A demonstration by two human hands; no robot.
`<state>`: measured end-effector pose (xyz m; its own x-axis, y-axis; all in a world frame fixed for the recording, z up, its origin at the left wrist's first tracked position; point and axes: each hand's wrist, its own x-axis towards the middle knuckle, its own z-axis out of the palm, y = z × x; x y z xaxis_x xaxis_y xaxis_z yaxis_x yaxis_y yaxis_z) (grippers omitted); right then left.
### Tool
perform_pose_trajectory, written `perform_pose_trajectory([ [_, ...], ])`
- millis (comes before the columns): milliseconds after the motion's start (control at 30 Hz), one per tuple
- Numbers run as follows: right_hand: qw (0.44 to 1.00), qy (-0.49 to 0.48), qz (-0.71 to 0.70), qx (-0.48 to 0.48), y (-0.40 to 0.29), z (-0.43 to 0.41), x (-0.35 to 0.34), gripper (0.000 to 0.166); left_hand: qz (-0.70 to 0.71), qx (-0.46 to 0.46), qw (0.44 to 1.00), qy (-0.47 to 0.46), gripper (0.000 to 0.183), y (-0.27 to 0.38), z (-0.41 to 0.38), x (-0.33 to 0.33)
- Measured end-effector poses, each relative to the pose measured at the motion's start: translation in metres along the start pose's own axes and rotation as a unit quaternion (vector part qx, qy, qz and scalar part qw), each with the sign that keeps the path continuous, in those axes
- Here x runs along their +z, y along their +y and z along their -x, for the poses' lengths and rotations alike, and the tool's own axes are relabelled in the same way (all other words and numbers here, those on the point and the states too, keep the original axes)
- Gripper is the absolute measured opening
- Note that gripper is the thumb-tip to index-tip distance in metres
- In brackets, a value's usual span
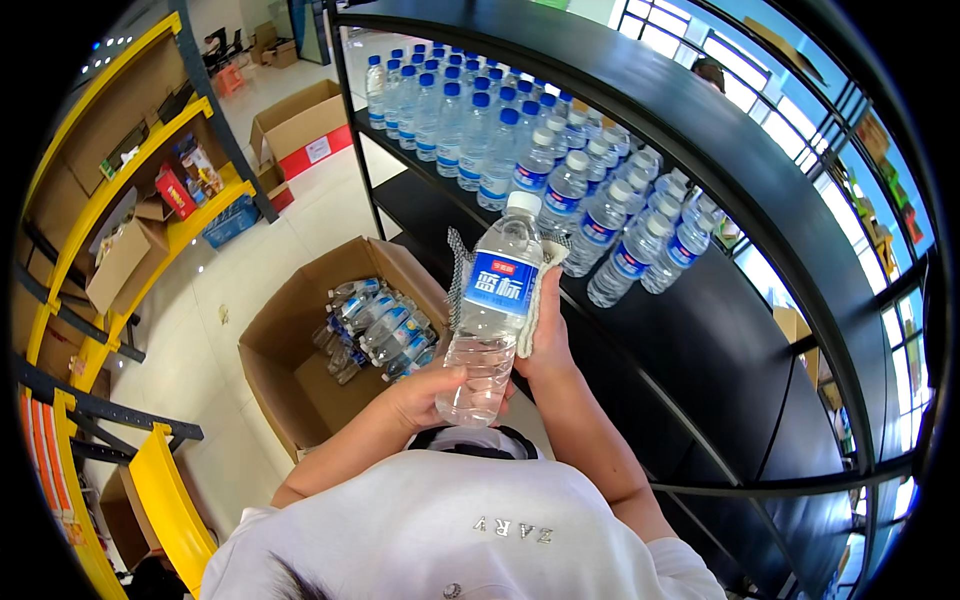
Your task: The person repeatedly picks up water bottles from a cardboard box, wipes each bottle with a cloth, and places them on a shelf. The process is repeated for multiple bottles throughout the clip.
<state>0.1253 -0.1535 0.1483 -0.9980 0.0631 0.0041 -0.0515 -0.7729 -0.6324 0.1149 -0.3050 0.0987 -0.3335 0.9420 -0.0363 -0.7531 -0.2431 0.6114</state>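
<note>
A clear plastic water bottle (495, 307) with a white cap and blue label is held upright, slightly tilted, before my chest. My left hand (431, 394) grips its lower part, with the thumb across the ribbed plastic. My right hand (549, 330) presses a whitish cloth (534, 311) against the bottle's right side; a grey checked part of the cloth shows behind the bottle on its left. Beyond it, rows of bottles with blue caps (474, 142) and bottles with white caps (600, 225) stand on a black shelf (675, 330).
An open cardboard box (300, 390) holding many bottles lying in a heap is on the floor at left. Yellow shelving (169, 240) with boxes stands farther left. A red-and-brown carton (307, 131) sits behind. Part of a person's head (709, 73) shows beyond the black rack.
</note>
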Motion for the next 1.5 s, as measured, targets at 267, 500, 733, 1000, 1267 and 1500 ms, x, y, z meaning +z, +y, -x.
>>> perform_pose_trajectory([
  [267,0.969,0.021,0.149,-0.197,-0.025,0.028,-0.033,0.055,-0.229,0.006,0.968,0.102,0.075,-0.002,-0.026,0.053],
  [500,0.92,0.031,0.216,-0.326,-0.062,0.047,-0.019,0.06,-0.357,0.071,0.925,0.107,0.074,-0.02,-0.042,0.068],
  [733,0.725,0.126,0.538,-0.41,-0.079,0.054,-0.018,0.036,-0.453,0.092,0.873,0.156,0.077,-0.035,-0.043,0.065],
  [1000,0.65,0.127,0.594,-0.457,-0.056,0.054,-0.002,0.039,-0.535,0.189,0.807,0.162,0.079,-0.029,-0.043,0.062],
  [1267,0.661,0.085,0.618,-0.418,-0.028,0.059,-0.003,0.046,-0.598,0.234,0.731,0.233,0.081,-0.02,-0.039,0.05],
  [1500,0.647,0.036,0.635,-0.42,-0.006,0.067,-0.006,0.046,-0.473,0.214,0.838,0.168,0.071,-0.007,-0.042,0.034],
])
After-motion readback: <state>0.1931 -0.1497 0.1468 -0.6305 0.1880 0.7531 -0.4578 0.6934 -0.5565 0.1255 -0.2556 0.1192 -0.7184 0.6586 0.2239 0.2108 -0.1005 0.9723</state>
